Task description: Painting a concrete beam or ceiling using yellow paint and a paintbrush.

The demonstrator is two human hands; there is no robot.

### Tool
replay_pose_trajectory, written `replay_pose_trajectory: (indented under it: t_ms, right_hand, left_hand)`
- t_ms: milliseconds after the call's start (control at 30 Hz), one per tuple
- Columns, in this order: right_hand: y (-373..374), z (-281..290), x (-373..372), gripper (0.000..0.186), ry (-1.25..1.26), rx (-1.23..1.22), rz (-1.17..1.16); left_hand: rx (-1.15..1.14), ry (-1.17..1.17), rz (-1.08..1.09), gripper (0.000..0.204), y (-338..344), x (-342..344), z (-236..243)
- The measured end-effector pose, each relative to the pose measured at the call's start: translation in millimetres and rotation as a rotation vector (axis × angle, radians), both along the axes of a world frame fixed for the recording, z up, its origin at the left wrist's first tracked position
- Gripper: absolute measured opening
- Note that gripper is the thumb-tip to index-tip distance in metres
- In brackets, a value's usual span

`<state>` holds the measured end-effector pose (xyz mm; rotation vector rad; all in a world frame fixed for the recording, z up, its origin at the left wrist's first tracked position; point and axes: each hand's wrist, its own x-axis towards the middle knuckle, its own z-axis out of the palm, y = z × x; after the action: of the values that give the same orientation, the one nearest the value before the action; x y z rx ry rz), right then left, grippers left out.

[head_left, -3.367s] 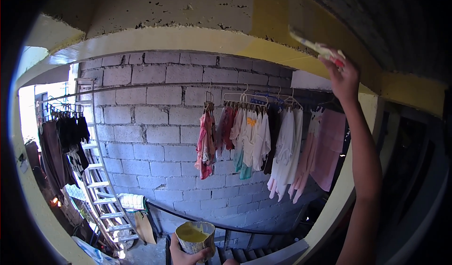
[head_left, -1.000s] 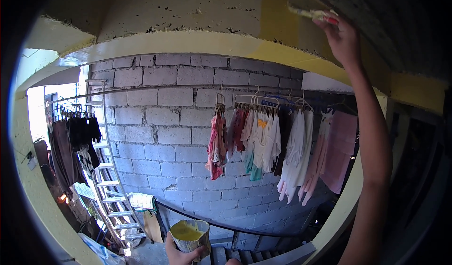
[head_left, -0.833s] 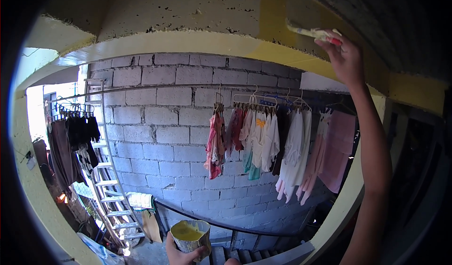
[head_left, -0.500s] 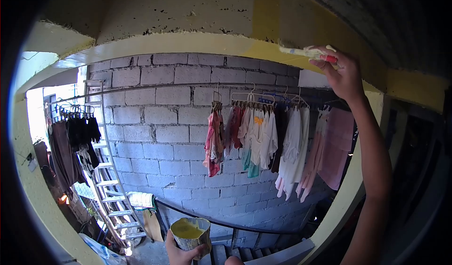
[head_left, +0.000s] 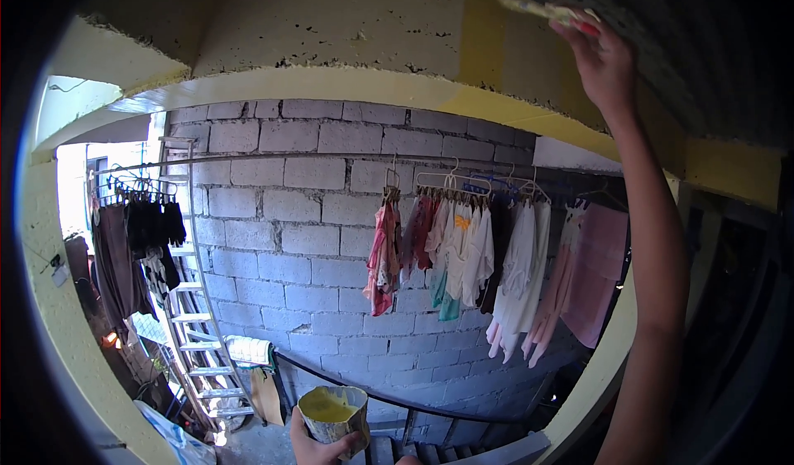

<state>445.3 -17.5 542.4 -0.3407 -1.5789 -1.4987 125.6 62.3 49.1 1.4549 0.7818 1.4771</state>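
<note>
My raised right hand [head_left: 602, 62] grips a paintbrush [head_left: 546, 12], its handle partly red and smeared with pale paint. The bristle end points left, close to the upper part of the overhead beam [head_left: 331, 31]; whether it touches cannot be made out. A strip of fresh yellow paint [head_left: 482, 35] runs up the beam left of my hand, and more yellow covers its lower edge. Low in front of me, my left hand [head_left: 318, 447] is wrapped round a paint-stained container [head_left: 335, 419] with yellow paint inside.
Clothes [head_left: 463, 250] hang from a rod before a grey block wall [head_left: 306, 209]; dark garments [head_left: 136, 242] hang at the left. An aluminium ladder [head_left: 197, 324] leans there. A dark handrail [head_left: 364, 392] slopes beside stairs [head_left: 405, 444] below. A painted post [head_left: 608, 382] stands at the right.
My right hand has moved up with the paintbrush, from the beam's lower edge toward its top. The left hand still holds the paint container in nearly the same place. The view has shifted slightly.
</note>
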Motion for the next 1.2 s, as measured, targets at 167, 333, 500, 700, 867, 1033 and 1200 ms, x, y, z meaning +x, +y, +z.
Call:
replay_pose_trajectory:
  t_ms: [167, 333, 500, 700, 867, 1033, 1200]
  right_hand:
    - [32.3, 34.3, 4.1, 0.024, 0.085, 0.05, -0.175]
    - [46.5, 40.7, 7.6, 0.024, 0.035, 0.16, -0.232]
    - [44.1, 17.5, -7.1, 0.025, 0.249, 0.112, -0.199]
    - [29.7, -30.5, 8.2, 0.022, 0.231, -0.229, -0.045]
    - [15.9, -63.0, 3.9, 0.025, -0.061, -0.156, -0.12]
    - [0.4, -83.2, -9.4, 0.024, -0.035, -0.21, -0.255]
    - [-11.0, -90.4, -12.8, 0.022, 0.013, -0.268, -0.197]
  left_hand:
    - [0.074, 0.02, 0.077, 0.068, 5.3, -0.9, -7.4]
    - [0.003, 0.003, 0.062, 0.069, 2.5, -2.4, 3.6]
    - [-0.155, -0.05, 0.051, 0.07, -5.8, -2.8, 24.0]
    - [-0.042, 0.035, 0.065, 0.072, 9.5, -1.9, 0.0]
    - [-0.036, 0.022, 0.019, 0.073, 5.1, -1.6, 10.3]
    - [-0.042, 0.007, -0.019, 0.071, 5.3, -0.8, 9.2]
    - [0.003, 0.01, 0.02, 0.069, 4.7, -2.3, 4.4]
